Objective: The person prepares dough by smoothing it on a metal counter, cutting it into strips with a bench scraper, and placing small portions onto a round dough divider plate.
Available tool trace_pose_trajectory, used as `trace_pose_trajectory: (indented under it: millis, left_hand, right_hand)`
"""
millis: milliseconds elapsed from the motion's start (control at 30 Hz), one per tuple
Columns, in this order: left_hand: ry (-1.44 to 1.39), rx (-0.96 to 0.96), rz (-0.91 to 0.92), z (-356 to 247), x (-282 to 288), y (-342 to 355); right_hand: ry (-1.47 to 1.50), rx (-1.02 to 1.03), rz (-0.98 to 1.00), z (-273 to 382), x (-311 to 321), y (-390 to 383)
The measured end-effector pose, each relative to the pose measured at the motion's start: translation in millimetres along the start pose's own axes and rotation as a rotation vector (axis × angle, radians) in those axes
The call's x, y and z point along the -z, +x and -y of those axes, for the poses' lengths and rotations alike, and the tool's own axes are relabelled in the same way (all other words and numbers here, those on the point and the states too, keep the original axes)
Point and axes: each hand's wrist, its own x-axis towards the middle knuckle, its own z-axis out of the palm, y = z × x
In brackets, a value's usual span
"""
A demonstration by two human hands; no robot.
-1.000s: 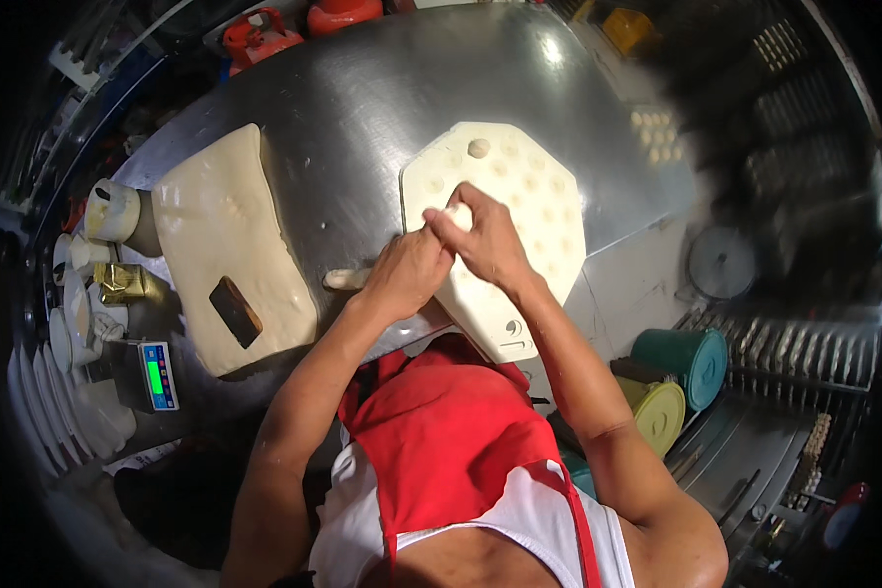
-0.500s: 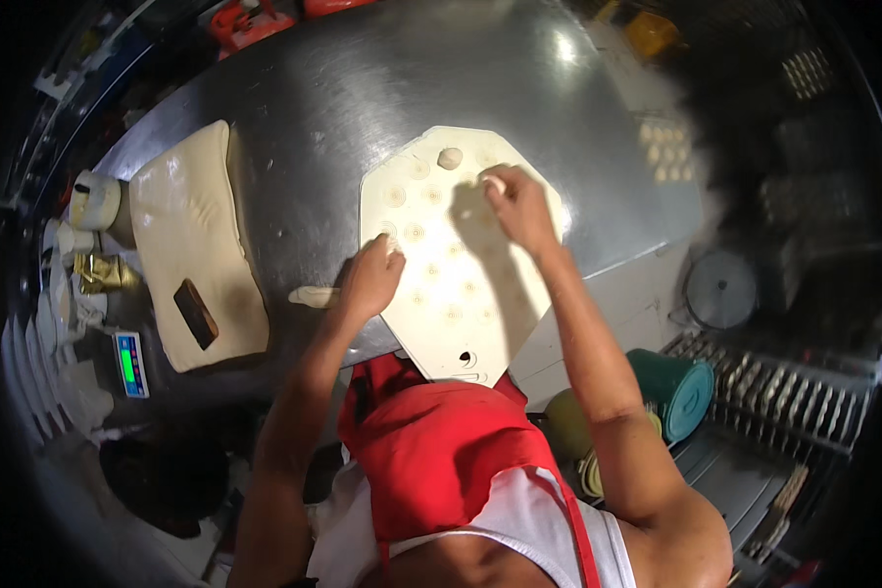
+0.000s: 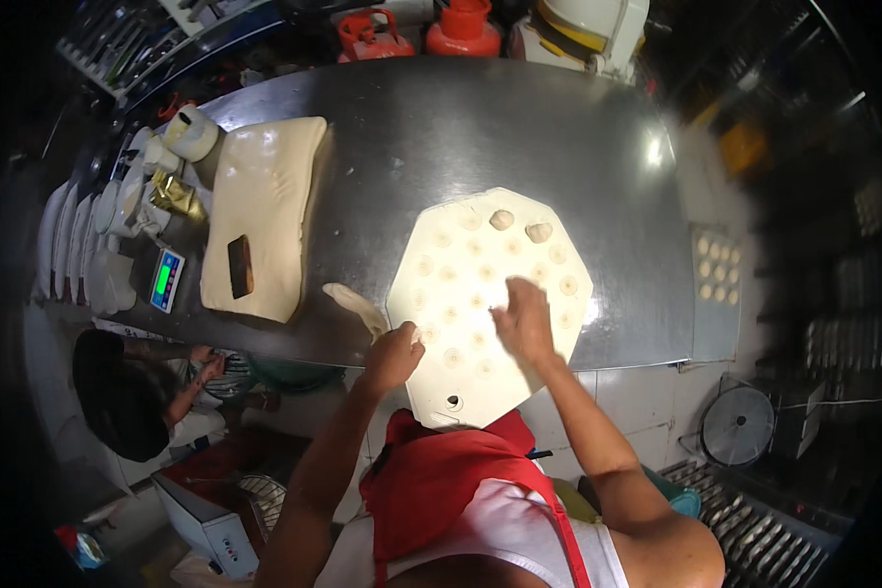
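The right hand (image 3: 525,316) is over the middle of a cream-coloured octagonal board (image 3: 514,387) with rows of round, ringed hollows. Its fingers are bent inward; I cannot tell if something is inside them, nor if they touch the board. The left hand (image 3: 396,355) is at the left edge of this board, with fingers curled in. A pale bit shows beside its fingertips, but I cannot tell if the hand is grasping it.

Just beside the left hand, a long, pale strip of soft dough (image 3: 351,300) lies on the grey, shiny metal counter (image 3: 441,127), and its lower end meets the hand in the view. The board lies at the near edge of the counter, and its narrow end, which has a dark hole, reaches past this edge. Near its far edge sit two small, beige, rounded dough balls (image 3: 502,220), close together but apart from each other.

Toward the left edge of the counter lies a thick, smooth, cream slab of dough (image 3: 263,196), and a dark brown rectangular piece (image 3: 240,267) rests on its near part. A small scale with a lit green display (image 3: 167,280) stands between this slab and the counter's near left corner.
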Motion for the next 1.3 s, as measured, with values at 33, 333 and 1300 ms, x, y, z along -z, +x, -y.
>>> trace_pose_trajectory:
  millis: [33, 333, 1300]
  left_hand:
    - [0.072, 0.043, 0.015, -1, 0, -1]
    - [-0.071, 0.016, -0.034, 14, -3, -5]
    - [0.100, 0.148, 0.143, -1, -7, -25]
  right_hand:
    - [-0.112, 0.062, 0.040, 11, -10, -23]
    - [0.049, 0.228, 0.353, 74, -28, -182]
    - [0.593, -0.584, 0.452, -6, 56, -273]
